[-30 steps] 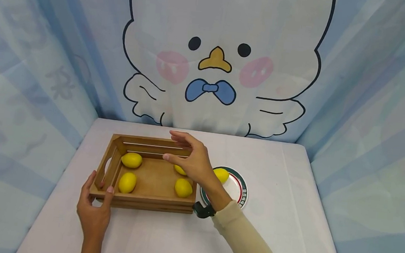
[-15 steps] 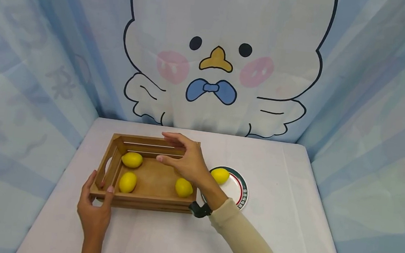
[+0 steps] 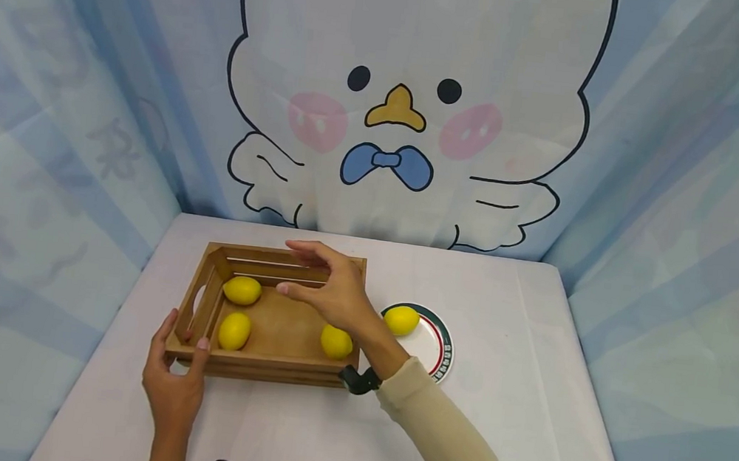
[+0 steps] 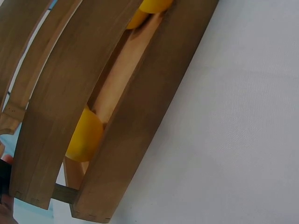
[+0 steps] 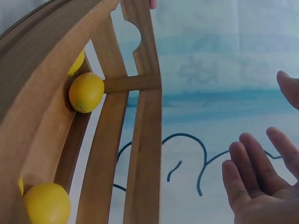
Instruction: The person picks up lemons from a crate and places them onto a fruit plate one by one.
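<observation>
A wooden slatted crate (image 3: 276, 370) stands on the table with two lemons (image 3: 243, 290) at its left side and another lemon (image 3: 336, 342) near its front right corner. My left hand (image 3: 174, 386) grips the crate's front left corner, thumb on the front and fingers at the left side. Above the crate's right half hovers my right hand (image 3: 337, 287), holding nothing, thumb and fingers spread apart. In the right wrist view, its fingers (image 5: 252, 163) are extended beside the crate slats (image 5: 105, 140). My right hand and forearm hide part of the crate's right side.
Right of the crate lies a round plate (image 3: 428, 349) with a green and red rim, bearing one lemon (image 3: 401, 320). A white cloth (image 3: 500, 332) covers the table. Printed curtains (image 3: 385, 202) close in the back and both sides.
My right hand has shifted left over the crate, still spread. A lemon that showed beneath it a second ago is now hidden. My left hand keeps its place on the crate.
</observation>
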`<state>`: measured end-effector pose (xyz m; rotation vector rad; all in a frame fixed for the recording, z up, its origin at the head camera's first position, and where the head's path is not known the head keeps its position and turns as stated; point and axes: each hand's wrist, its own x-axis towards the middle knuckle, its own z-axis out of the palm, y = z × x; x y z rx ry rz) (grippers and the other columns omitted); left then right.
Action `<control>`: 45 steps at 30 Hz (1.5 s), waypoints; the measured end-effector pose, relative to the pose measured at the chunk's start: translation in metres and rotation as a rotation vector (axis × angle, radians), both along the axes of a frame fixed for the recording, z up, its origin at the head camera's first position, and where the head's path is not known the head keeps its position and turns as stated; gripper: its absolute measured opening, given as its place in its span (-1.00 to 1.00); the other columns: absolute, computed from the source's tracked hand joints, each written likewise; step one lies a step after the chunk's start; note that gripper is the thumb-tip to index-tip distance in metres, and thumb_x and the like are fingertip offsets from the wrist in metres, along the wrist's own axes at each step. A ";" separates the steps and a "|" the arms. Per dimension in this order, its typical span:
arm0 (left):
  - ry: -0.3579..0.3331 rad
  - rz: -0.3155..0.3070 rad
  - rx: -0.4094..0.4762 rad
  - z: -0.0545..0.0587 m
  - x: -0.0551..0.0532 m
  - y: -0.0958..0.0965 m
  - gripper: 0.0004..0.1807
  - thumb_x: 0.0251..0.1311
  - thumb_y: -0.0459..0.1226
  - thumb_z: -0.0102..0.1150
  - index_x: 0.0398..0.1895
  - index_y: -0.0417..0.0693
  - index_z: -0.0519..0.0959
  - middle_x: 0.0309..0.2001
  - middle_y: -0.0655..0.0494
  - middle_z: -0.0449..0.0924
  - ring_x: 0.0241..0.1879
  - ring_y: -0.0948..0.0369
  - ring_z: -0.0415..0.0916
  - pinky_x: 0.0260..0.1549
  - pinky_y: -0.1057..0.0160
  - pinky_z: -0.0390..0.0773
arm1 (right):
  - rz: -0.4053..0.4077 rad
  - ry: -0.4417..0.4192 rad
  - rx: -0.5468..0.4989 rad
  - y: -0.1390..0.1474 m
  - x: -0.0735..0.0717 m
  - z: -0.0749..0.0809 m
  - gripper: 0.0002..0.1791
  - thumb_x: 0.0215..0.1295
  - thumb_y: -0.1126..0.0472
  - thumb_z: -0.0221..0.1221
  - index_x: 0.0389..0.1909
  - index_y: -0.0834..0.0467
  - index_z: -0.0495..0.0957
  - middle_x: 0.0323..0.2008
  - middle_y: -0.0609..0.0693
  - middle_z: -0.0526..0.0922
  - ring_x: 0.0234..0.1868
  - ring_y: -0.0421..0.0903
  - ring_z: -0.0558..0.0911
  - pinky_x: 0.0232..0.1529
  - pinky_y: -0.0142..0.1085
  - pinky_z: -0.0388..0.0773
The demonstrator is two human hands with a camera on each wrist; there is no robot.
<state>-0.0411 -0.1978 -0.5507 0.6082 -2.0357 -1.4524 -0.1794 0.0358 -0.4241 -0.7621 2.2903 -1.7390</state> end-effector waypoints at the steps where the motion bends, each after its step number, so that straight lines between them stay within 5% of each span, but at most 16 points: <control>1: 0.000 0.000 -0.002 0.000 0.000 0.000 -0.25 0.38 -0.33 0.34 0.60 0.23 0.37 0.58 0.24 0.39 0.27 0.47 0.41 0.41 0.38 0.29 | 0.004 0.003 0.001 -0.001 0.000 0.000 -0.31 0.26 0.07 0.51 0.42 -0.17 0.55 0.35 -0.08 0.64 0.36 0.03 0.62 0.36 -0.20 0.56; 10: 0.003 0.006 -0.011 -0.002 0.000 0.000 -0.27 0.41 -0.28 0.34 0.59 0.32 0.37 0.57 0.23 0.40 0.23 0.42 0.45 0.38 0.39 0.29 | 0.045 -0.001 0.010 -0.008 -0.001 0.002 -0.31 0.26 0.06 0.51 0.42 -0.14 0.54 0.33 -0.09 0.66 0.35 -0.10 0.62 0.36 -0.26 0.54; 27: 0.005 0.004 0.000 -0.001 -0.001 -0.001 -0.26 0.39 -0.32 0.34 0.59 0.26 0.39 0.57 0.21 0.40 0.24 0.44 0.45 0.38 0.36 0.30 | 0.116 0.022 0.035 -0.022 -0.006 0.004 -0.32 0.27 0.09 0.50 0.42 -0.02 0.55 0.35 -0.06 0.65 0.35 -0.05 0.63 0.35 -0.27 0.55; 45: -0.010 -0.002 -0.009 0.002 0.000 0.002 -0.28 0.41 -0.27 0.33 0.61 0.20 0.36 0.59 0.18 0.38 0.27 0.41 0.42 0.45 0.32 0.31 | 0.137 -0.017 0.046 -0.027 -0.003 -0.005 -0.35 0.28 0.06 0.50 0.39 -0.12 0.57 0.31 -0.11 0.68 0.33 -0.17 0.64 0.31 -0.35 0.56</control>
